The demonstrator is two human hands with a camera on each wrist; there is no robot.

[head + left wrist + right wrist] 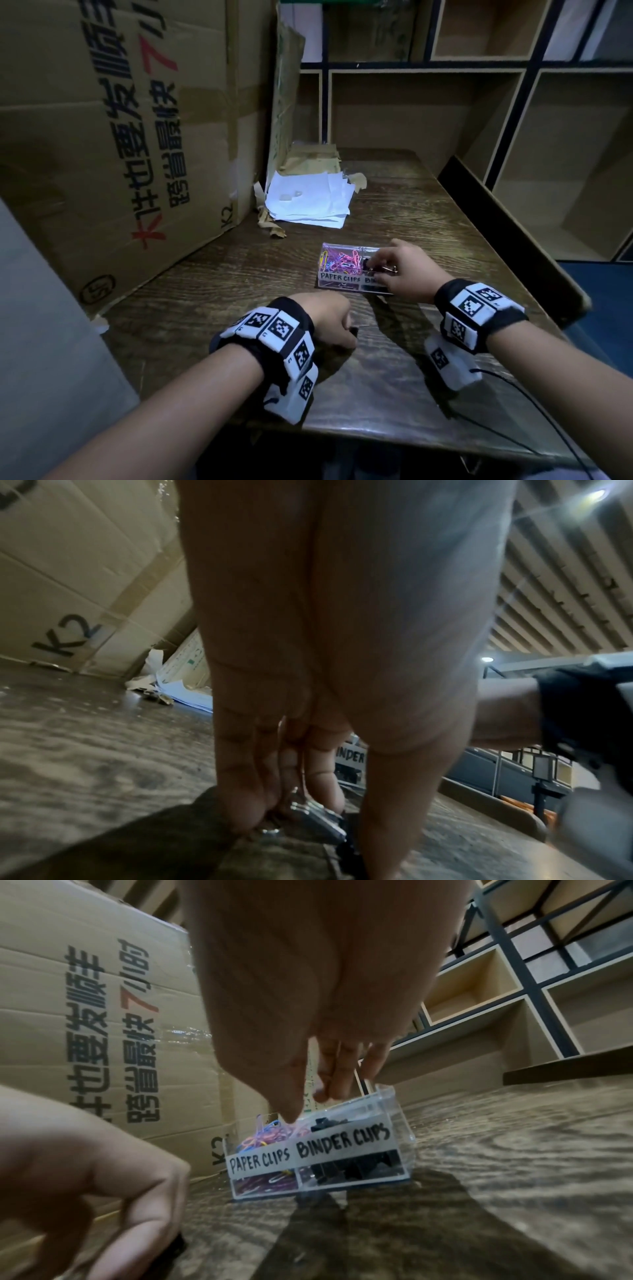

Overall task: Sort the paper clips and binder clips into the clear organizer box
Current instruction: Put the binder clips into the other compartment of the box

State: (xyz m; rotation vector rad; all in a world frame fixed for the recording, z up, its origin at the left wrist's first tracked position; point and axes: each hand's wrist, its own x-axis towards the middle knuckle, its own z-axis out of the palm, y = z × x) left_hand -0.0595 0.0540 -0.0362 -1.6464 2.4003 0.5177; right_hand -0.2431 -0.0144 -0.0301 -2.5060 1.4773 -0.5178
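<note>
Standing on the dark wooden desk, the clear plastic organizer box holds colourful paper clips left, black binder clips right. Right hand pinches a silver-handled binder clip above it; left hand grips another black binder clip on the desk.

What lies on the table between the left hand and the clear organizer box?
Only bare wooden table separates the left hand from the organizer box, per the head view.

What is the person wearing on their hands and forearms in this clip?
Both forearms are bare, with no sleeves or gloves. The left wrist band and the right wrist band are black straps covered with white blocks printed with black square code markers. A white camera unit hangs under the right wrist, and a thin black cable trails from it.
</note>
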